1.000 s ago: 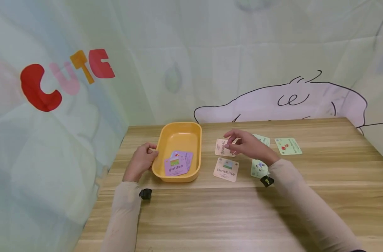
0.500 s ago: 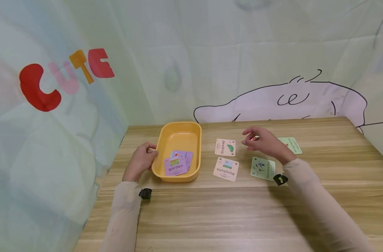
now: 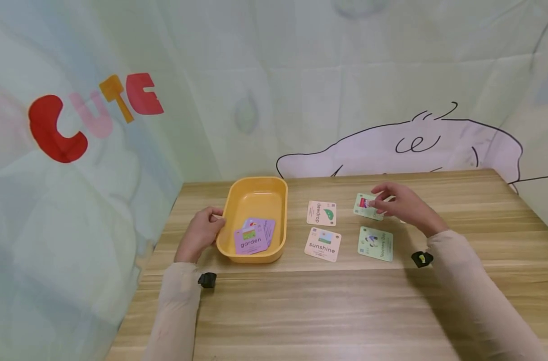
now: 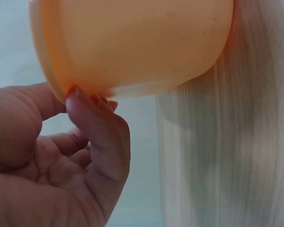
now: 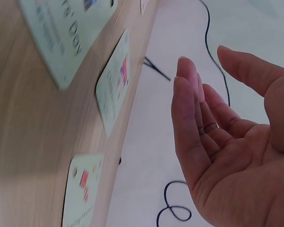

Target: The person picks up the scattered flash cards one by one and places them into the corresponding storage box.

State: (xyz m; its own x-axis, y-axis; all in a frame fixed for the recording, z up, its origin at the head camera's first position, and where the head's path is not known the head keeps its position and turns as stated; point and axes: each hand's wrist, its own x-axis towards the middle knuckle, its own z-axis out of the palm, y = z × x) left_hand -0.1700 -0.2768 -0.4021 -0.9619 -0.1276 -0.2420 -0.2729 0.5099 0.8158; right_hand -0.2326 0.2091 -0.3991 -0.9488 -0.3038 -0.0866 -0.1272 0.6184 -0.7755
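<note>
My left hand (image 3: 200,233) pinches the left rim of a yellow plastic tray (image 3: 264,200). In the left wrist view, thumb and fingers meet at the edge of its wall. Inside the tray lie purple word cards, the top "garden" card (image 3: 251,239) overlapping the others. My right hand (image 3: 402,204) hovers over the table, fingers loosely bent, thumb apart and nothing between them. Beneath its fingertips in the head view is a green card (image 3: 363,205) with a red picture. Another green card with a red picture (image 5: 84,184) shows in the right wrist view, mostly hidden by the hand in the head view.
Between tray and right hand lie two pale pink cards, "dewdrop" (image 3: 321,213) and "sunshine" (image 3: 323,244). A green "Teachers' Day" card (image 3: 375,243) lies nearer the front. The wooden table (image 3: 301,311) ends at a printed curtain (image 3: 264,90) behind and left.
My right hand has moved right, from over the "dewdrop" card past the green card with the red picture, uncovering both "dewdrop" and "Teachers' Day". My left hand and the tray stay put.
</note>
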